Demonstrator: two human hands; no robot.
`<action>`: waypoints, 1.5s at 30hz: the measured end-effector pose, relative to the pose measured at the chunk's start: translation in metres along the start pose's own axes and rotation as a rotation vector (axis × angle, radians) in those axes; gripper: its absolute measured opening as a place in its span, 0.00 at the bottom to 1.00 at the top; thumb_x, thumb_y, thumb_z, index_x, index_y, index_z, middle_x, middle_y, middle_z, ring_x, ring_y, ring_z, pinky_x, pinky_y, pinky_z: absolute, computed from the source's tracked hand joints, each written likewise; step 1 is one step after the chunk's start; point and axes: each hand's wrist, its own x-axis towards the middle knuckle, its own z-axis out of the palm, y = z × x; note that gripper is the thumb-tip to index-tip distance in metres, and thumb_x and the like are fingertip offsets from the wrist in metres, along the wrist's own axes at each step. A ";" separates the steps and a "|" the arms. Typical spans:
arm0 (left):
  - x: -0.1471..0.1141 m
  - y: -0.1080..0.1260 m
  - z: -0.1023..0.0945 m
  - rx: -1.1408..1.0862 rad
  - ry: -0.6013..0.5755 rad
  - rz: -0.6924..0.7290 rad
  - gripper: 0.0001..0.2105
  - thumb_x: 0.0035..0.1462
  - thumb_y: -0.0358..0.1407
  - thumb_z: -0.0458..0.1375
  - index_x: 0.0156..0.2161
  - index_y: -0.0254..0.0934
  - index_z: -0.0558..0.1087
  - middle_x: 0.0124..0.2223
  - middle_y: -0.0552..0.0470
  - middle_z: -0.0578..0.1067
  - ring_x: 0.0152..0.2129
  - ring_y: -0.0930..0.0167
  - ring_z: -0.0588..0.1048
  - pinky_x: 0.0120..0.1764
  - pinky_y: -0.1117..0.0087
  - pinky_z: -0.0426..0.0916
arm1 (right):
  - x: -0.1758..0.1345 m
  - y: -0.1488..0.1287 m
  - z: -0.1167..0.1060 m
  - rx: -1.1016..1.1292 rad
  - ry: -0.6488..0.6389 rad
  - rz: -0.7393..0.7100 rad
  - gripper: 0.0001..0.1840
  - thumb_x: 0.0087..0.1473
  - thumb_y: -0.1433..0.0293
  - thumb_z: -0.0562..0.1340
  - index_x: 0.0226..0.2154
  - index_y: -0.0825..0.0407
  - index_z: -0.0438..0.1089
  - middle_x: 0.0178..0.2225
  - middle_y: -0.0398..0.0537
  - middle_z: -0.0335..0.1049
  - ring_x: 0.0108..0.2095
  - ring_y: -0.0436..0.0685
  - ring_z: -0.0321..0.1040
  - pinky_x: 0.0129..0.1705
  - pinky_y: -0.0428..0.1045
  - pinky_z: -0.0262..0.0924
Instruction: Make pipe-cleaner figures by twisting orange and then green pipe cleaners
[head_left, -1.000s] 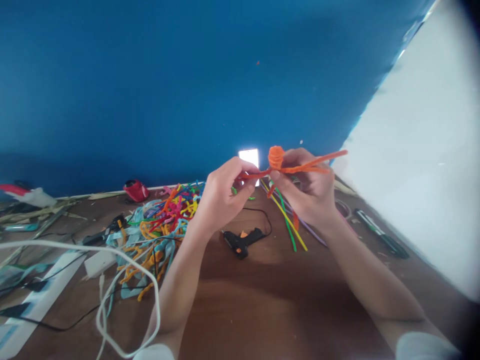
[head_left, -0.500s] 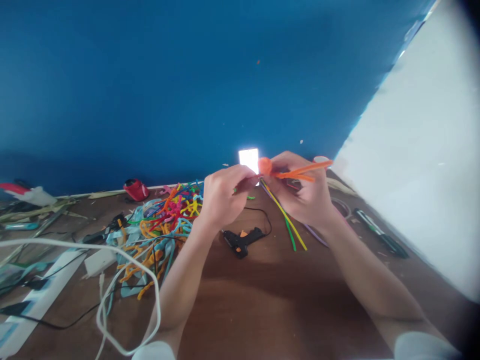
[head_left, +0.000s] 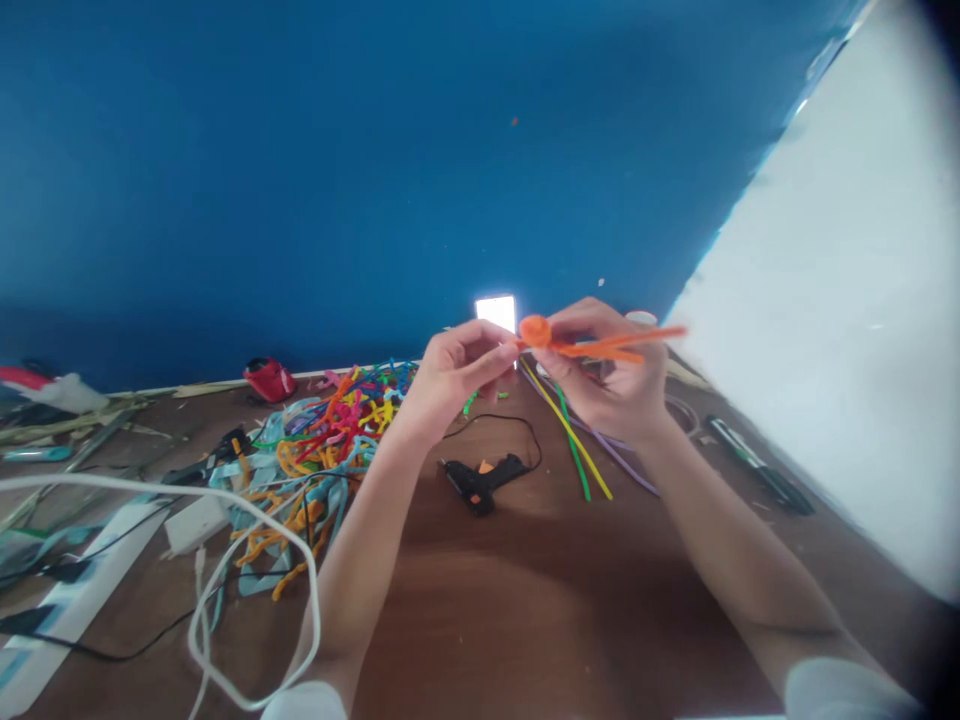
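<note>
An orange pipe cleaner [head_left: 535,331] is held up between my two hands, over the far part of the table. It is wound into a round ball, and loose strands stick out to the right. My left hand [head_left: 466,370] pinches its left end between thumb and fingertips. On the other side, my right hand [head_left: 611,365] is closed around the strands just right of the ball. Below lies a black glue gun [head_left: 480,482] with orange parts. Green, purple and yellow pipe cleaners [head_left: 576,437] lie on the table under my right hand.
A tangled heap of coloured pipe cleaners [head_left: 330,450] covers the left of the brown table [head_left: 540,600]. Near it are a power strip [head_left: 82,600], a looping white cable [head_left: 316,600] and a red object [head_left: 270,379]. A lit screen [head_left: 496,312] stands by the blue wall; a pen [head_left: 757,465] lies right.
My left hand has turned, so its pinch on the left end shows more openly. The orange ball and strands have shifted slightly right with my right hand.
</note>
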 end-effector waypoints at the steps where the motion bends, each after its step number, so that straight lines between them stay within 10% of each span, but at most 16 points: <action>1: -0.001 0.001 0.000 0.129 0.079 0.114 0.11 0.57 0.43 0.63 0.40 0.39 0.73 0.31 0.54 0.76 0.21 0.76 0.70 0.24 0.74 0.64 | -0.001 -0.001 0.002 0.055 0.029 0.112 0.07 0.56 0.70 0.67 0.38 0.44 0.73 0.33 0.42 0.76 0.29 0.54 0.72 0.30 0.52 0.69; 6: -0.004 0.001 -0.005 0.740 0.201 0.600 0.06 0.61 0.38 0.61 0.43 0.40 0.75 0.43 0.48 0.78 0.39 0.70 0.76 0.39 0.70 0.70 | -0.003 -0.001 0.009 0.363 0.092 0.415 0.07 0.54 0.65 0.69 0.36 0.48 0.74 0.29 0.42 0.75 0.26 0.53 0.74 0.26 0.50 0.71; 12: -0.005 -0.005 -0.002 0.810 0.292 0.705 0.04 0.63 0.36 0.59 0.36 0.40 0.75 0.35 0.51 0.77 0.34 0.72 0.74 0.35 0.70 0.67 | -0.002 -0.007 0.008 0.396 0.042 0.479 0.07 0.53 0.64 0.70 0.35 0.49 0.75 0.33 0.43 0.76 0.29 0.53 0.74 0.29 0.49 0.72; 17: -0.005 -0.004 0.013 0.234 0.363 0.255 0.12 0.62 0.41 0.59 0.28 0.37 0.71 0.25 0.55 0.70 0.20 0.77 0.67 0.23 0.73 0.60 | -0.004 -0.012 0.010 0.171 -0.021 0.268 0.05 0.58 0.68 0.65 0.40 0.46 0.72 0.33 0.44 0.74 0.30 0.53 0.72 0.30 0.50 0.69; 22: 0.000 0.000 0.015 -0.404 0.283 -0.337 0.12 0.55 0.37 0.60 0.24 0.37 0.65 0.19 0.59 0.63 0.14 0.80 0.60 0.16 0.77 0.52 | -0.006 0.001 0.010 -0.246 -0.120 -0.273 0.12 0.60 0.73 0.62 0.44 0.42 0.69 0.42 0.44 0.77 0.42 0.57 0.72 0.43 0.55 0.69; 26: 0.001 0.006 0.015 -0.578 0.290 -0.505 0.11 0.54 0.35 0.59 0.25 0.37 0.63 0.20 0.60 0.61 0.14 0.82 0.56 0.15 0.78 0.52 | -0.008 0.014 0.009 -0.418 -0.107 -0.471 0.13 0.60 0.73 0.62 0.44 0.38 0.70 0.46 0.40 0.78 0.46 0.58 0.73 0.42 0.54 0.68; 35: 0.004 -0.009 0.007 -0.052 0.314 0.082 0.14 0.54 0.46 0.66 0.34 0.38 0.72 0.31 0.54 0.73 0.27 0.76 0.71 0.31 0.75 0.67 | -0.003 -0.006 0.017 0.148 0.087 0.251 0.09 0.52 0.66 0.71 0.34 0.46 0.71 0.29 0.40 0.71 0.26 0.50 0.68 0.25 0.47 0.64; 40: 0.003 -0.005 0.003 0.075 0.046 0.063 0.16 0.58 0.47 0.63 0.47 0.40 0.74 0.45 0.48 0.77 0.41 0.70 0.76 0.41 0.71 0.72 | 0.001 -0.004 0.014 0.362 -0.007 0.426 0.12 0.49 0.61 0.72 0.32 0.49 0.73 0.27 0.40 0.71 0.24 0.49 0.67 0.23 0.46 0.63; 45: -0.001 -0.003 0.006 0.075 -0.049 0.020 0.14 0.59 0.47 0.61 0.41 0.37 0.74 0.33 0.51 0.76 0.24 0.76 0.74 0.28 0.75 0.69 | 0.003 -0.011 0.011 0.286 0.000 0.444 0.12 0.50 0.61 0.72 0.26 0.51 0.74 0.22 0.40 0.69 0.23 0.49 0.65 0.23 0.46 0.60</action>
